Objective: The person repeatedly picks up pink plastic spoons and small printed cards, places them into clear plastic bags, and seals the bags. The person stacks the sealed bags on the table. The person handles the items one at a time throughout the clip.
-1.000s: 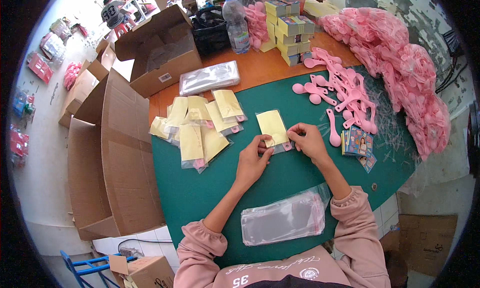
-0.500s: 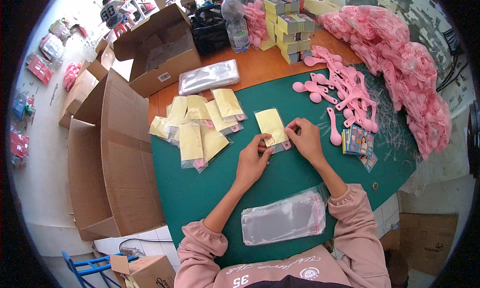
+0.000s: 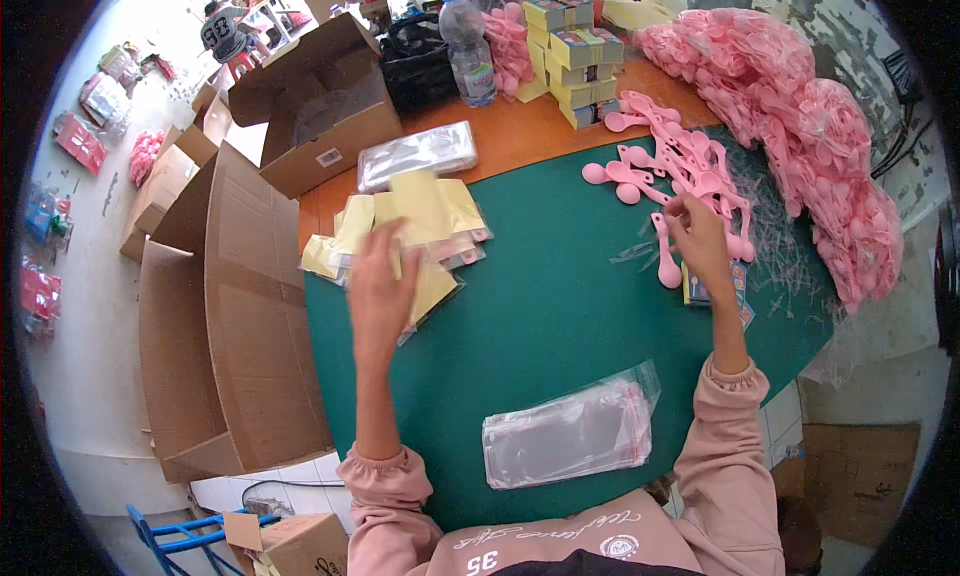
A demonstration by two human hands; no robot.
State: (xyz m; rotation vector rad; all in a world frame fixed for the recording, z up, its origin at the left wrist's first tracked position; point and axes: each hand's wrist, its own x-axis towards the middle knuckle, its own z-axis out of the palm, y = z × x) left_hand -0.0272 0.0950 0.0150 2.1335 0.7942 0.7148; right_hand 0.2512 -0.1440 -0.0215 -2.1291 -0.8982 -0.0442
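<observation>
"What's in the clear packets (image 3: 433,290) at the green mat's (image 3: 560,306) left?"
"Yellow cards (image 3: 460,204). The left hand (image 3: 383,286) blurs over them, grip unclear."
"Right hand (image 3: 699,240)?"
"Well apart, by smooth, round-bowled pink spoons (image 3: 706,182) at the mat's right; I can't tell its grip."

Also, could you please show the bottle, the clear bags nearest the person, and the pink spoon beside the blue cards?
Bottle (image 3: 467,48), head view: its body.
Clear bags (image 3: 565,436), head view: top bag's middle.
Pink spoon (image 3: 665,252), head view: its handle.
</observation>
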